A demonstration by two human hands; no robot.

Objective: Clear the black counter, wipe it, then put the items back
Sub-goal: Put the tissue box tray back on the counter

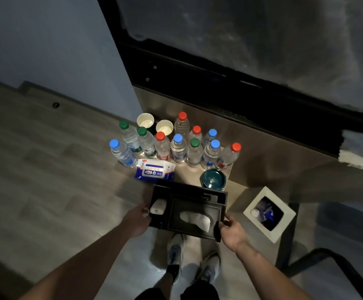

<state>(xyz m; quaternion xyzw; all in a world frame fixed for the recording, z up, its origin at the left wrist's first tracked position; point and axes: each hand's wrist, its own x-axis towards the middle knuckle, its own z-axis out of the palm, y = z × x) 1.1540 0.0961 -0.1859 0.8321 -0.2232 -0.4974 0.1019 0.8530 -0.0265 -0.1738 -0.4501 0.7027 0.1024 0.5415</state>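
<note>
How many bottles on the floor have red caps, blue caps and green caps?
Red caps: 4
Blue caps: 4
Green caps: 3
Total: 11 bottles standing on the floor. The bottle in the bin is not counted.

I see a black organiser tray with a white tissue poking from its slot. The bottles are clear, capped in red, blue and green. The wipes pack is blue and white. The ashtray is dark teal, the paper cups cream inside, the bin white, the floor grey-brown wood grain.
</note>
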